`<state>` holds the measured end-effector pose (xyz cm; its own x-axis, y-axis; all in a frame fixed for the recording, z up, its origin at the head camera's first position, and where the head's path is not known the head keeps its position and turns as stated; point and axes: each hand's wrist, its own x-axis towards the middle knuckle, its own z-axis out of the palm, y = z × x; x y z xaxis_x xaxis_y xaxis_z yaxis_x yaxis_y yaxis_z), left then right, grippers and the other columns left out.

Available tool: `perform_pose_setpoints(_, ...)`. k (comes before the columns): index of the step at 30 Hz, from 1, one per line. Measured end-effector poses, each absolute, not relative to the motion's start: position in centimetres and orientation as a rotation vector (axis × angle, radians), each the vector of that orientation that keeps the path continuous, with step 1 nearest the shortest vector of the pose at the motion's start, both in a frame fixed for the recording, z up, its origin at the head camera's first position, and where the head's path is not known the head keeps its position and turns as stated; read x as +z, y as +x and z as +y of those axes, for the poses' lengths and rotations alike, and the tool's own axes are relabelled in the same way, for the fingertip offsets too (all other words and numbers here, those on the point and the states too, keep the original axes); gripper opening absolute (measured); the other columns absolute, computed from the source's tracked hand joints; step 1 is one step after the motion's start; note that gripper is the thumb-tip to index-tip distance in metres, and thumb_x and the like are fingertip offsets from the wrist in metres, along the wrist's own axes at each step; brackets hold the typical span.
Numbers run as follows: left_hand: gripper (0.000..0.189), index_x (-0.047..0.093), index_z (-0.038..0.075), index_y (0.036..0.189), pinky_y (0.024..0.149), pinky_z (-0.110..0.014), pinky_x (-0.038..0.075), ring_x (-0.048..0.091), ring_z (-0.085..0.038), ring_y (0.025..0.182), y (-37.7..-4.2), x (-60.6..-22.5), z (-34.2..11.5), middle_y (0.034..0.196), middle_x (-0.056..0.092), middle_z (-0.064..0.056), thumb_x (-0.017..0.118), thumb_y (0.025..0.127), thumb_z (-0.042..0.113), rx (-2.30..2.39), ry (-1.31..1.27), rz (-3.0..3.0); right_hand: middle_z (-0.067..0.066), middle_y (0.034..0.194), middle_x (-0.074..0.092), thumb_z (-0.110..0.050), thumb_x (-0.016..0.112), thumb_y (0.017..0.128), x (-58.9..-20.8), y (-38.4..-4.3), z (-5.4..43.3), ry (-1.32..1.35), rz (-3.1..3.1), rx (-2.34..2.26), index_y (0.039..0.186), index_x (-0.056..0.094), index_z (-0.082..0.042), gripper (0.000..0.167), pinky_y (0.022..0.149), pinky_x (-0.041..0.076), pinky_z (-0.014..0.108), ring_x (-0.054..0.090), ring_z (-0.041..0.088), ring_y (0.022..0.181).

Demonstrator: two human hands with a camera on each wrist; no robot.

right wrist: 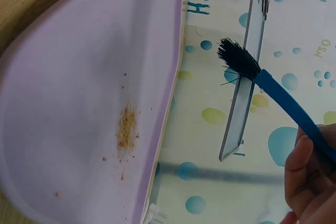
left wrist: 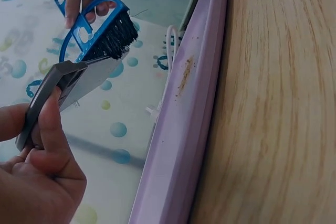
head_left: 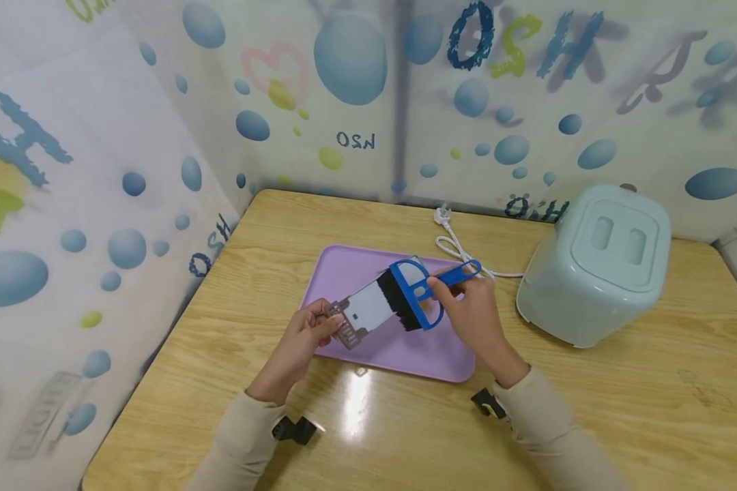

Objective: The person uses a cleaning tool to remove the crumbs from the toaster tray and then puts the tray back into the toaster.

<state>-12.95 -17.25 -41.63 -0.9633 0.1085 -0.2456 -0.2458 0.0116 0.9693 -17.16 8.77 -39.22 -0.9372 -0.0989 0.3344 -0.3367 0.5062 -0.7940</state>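
My left hand (head_left: 304, 337) pinches the grey slotted end of a flat metal crumb tray (head_left: 368, 307), thumb on top. Tilted, the crumb tray hangs above a purple tray (head_left: 328, 273). In my right hand (head_left: 469, 310) is a blue brush (head_left: 451, 276) with black bristles (head_left: 399, 300), gripped by its handle. In the right wrist view the bristles touch or lie very near the crumb tray's surface. A small pile of brown crumbs (right wrist: 127, 127) lies on the purple tray, with a few loose bits scattered around it.
A pale mint toaster (head_left: 596, 266) stands on the wooden table (head_left: 663, 395) to the right. Its white cord and plug (head_left: 443, 217) lie behind the purple tray. A printed curtain (head_left: 356, 157) hangs along the back and left edges. Dark wrist mounts (head_left: 295, 429) stick out from the sleeves.
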Motion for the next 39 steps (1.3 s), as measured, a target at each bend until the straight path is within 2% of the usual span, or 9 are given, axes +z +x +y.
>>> perform_pose_setpoints(8, 0.015, 0.049, 0.010, 0.082, 0.063, -0.022, 0.035, 0.054, -0.005, 0.065, -12.8, -41.3, -17.3, 0.069, 0.061, 0.012, 0.051, 0.094, 0.002, 2.042, -0.091, 2.047, 0.011, 0.073, 0.070, -0.017, 0.063, 0.093, -39.3, -17.6, 9.5, 0.341, -2.496, 1.342, 0.092, 0.071, 0.001, 0.020, 0.063, 0.046, 0.022, 0.059, 0.018, 0.068)
perform_pose_setpoints(20, 0.017, 0.048, 0.011, 0.080, 0.062, -0.021, 0.035, 0.054, -0.004, 0.065, -12.8, -41.3, -17.1, 0.068, 0.061, 0.012, 0.051, 0.094, 0.002, 2.048, -0.068, 2.038, 0.014, 0.069, 0.070, -0.014, 0.064, 0.093, -39.5, -18.3, 10.6, 0.308, -2.451, 1.300, 0.090, 0.072, 0.003, 0.020, 0.053, 0.042, 0.017, 0.060, 0.019, 0.062)
perform_pose_setpoints(28, 0.016, 0.048, 0.011, 0.081, 0.065, -0.022, 0.037, 0.055, -0.005, 0.067, -12.7, -41.4, -17.2, 0.069, 0.062, 0.012, 0.051, 0.095, 0.004, 2.016, -0.087, 2.052, 0.015, 0.071, 0.071, -0.016, 0.065, 0.092, -39.9, -18.6, 11.0, 0.269, -2.449, 1.291, 0.092, 0.072, 0.003, 0.021, 0.053, 0.045, 0.016, 0.065, 0.022, 0.062)
perform_pose_setpoints(39, 0.013, 0.047, 0.009, 0.084, 0.068, -0.024, 0.040, 0.055, -0.006, 0.070, -12.7, -41.5, -17.5, 0.073, 0.061, 0.011, 0.052, 0.096, 0.006, 1.990, -0.067, 2.057, 0.018, 0.074, 0.072, -0.018, 0.064, 0.093, -40.2, -19.0, 11.5, 0.161, -2.470, 1.251, 0.093, 0.071, 0.004, 0.024, 0.056, 0.042, 0.012, 0.065, 0.027, 0.066)
